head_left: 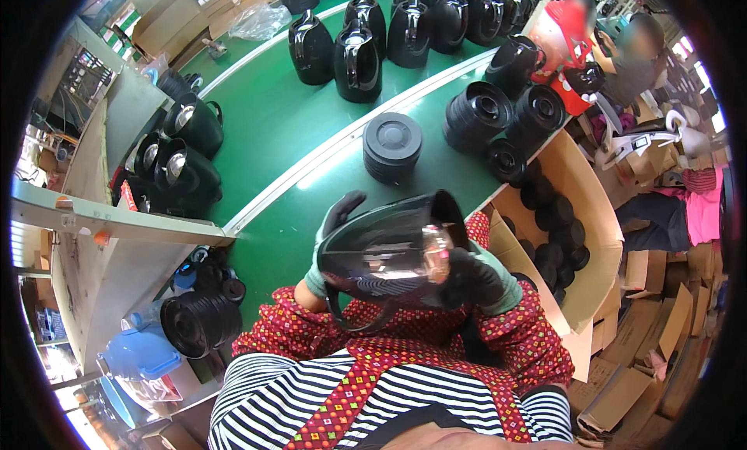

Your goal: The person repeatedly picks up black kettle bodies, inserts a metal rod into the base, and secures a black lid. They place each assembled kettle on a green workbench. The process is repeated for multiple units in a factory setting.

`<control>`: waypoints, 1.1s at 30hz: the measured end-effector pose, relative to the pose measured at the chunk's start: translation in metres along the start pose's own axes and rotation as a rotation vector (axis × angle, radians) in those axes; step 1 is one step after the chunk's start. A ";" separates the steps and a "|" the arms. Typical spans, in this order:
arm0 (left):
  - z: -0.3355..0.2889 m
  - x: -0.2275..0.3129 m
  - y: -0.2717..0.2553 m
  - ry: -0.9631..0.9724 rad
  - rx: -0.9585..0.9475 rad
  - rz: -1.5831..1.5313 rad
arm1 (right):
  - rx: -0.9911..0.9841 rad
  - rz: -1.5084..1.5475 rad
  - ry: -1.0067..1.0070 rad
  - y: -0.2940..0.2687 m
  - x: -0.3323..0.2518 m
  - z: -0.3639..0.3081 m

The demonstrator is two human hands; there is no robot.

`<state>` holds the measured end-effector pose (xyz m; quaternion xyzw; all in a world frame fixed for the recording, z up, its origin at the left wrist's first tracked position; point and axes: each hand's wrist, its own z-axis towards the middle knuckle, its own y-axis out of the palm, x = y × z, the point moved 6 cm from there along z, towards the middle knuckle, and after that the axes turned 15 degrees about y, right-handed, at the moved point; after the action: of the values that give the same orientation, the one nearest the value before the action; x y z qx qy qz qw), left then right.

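Note:
A glossy black vacuum jug [373, 244] lies sideways in front of my body, its curved handle [362, 324] hanging toward me. My left hand [340, 215], in a grey-green glove with dark fingers, supports the jug's left end. At the other end my right hand [476, 280], gloved alike, grips close to a shiny silvery part [437, 251] of the jug. That part is blurred, and I cannot tell whether the right fingers hold a small piece there as well. Beyond the jug, a stack of round black lids [393, 142] stands on the green bench [311, 193].
Several black jugs [358, 65] stand upright along the far green strip; others lie at left [187, 170]. More black round stacks [476, 115] are at right, above a cardboard box [595, 240] of black parts. A metal beam [117, 216] crosses at left. Co-workers are far right.

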<state>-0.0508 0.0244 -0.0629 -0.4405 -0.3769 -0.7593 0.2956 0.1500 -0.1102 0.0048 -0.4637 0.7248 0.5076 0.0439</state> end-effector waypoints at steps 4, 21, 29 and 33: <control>-0.009 0.028 -0.009 -0.123 -0.031 -0.224 | -0.002 -0.433 0.012 0.004 -0.025 0.073; -0.018 0.018 -0.015 -0.287 -0.085 -0.358 | 0.626 -1.300 -0.763 0.014 -0.105 0.108; -0.033 0.010 0.039 -0.369 -0.262 -0.409 | 0.600 -1.068 -0.719 0.033 -0.036 -0.032; -0.034 0.013 0.061 -0.362 -0.311 -0.389 | 0.630 -1.009 -0.782 0.023 -0.015 -0.072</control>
<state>-0.0245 -0.0387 -0.0434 -0.5283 -0.3798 -0.7593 0.0015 0.1713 -0.1551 0.0639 -0.4917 0.4652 0.3211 0.6623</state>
